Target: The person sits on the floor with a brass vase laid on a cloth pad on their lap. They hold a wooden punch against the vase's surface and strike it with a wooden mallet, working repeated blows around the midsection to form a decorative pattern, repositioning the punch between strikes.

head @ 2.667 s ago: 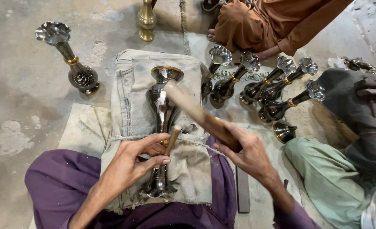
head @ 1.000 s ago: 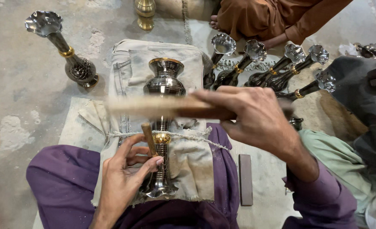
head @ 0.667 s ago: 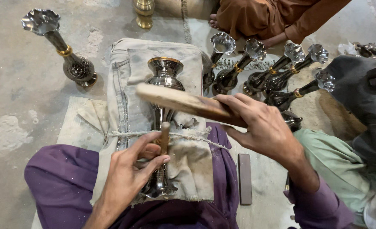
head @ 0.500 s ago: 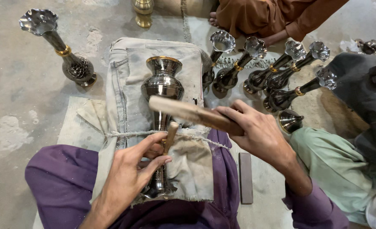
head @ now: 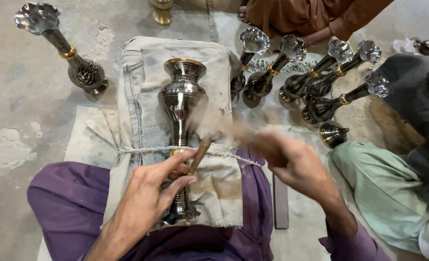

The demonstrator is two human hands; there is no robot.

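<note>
A dark polished metal vase [head: 179,99] with a gold rim lies on a folded pale cloth pad [head: 147,82] across my lap. My left hand [head: 149,191] pinches a short wooden punch [head: 200,151] against the vase's narrow stem, where a gold band sits. My right hand [head: 292,162] grips a wooden mallet stick [head: 226,130], which is motion-blurred just above the punch's top end. A thin cord [head: 142,150] runs across the pad under the vase.
Several similar fluted vases [head: 292,72] lie in a row at the upper right, one more [head: 64,50] at the upper left. Other people sit close by: orange clothing [head: 301,14] above, green and grey clothing [head: 384,179] at right. A dark flat bar [head: 281,200] lies by my right knee.
My right hand has swung the wooden mallet down from a raised, level position to the top of the punch. My left hand has kept the punch on the vase's stem.
</note>
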